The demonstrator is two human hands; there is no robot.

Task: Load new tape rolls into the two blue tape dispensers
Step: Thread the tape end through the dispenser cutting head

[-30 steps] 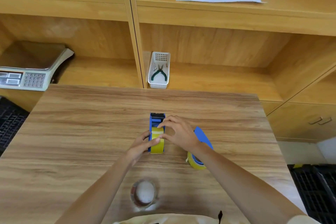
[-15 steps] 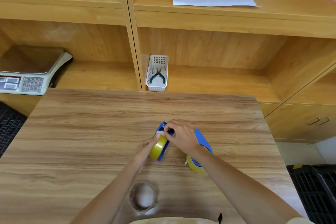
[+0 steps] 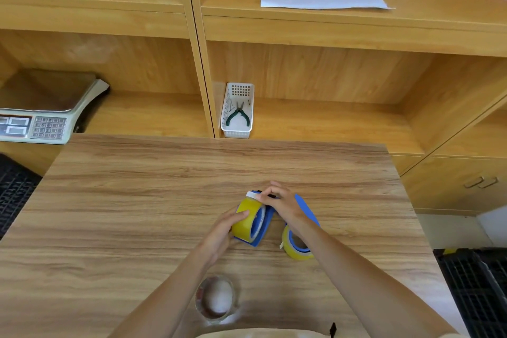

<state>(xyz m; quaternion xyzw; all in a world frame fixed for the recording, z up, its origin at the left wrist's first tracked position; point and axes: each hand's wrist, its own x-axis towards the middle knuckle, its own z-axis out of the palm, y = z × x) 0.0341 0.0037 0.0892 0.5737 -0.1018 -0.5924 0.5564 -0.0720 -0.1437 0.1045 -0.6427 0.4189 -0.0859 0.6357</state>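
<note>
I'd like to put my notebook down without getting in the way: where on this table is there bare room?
The table's whole left half is bare, and so is the far strip toward the white basket. It's crowded near the right: both hands work on one blue dispenser, a second dispenser lies beside it, and a clear roll sits near the front edge.

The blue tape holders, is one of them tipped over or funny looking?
Yes. The blue dispenser between both hands is tipped on its side, its yellow roll facing left. The second dispenser, partly hidden by the right arm, also lies sideways. Nothing looks broken.
</note>
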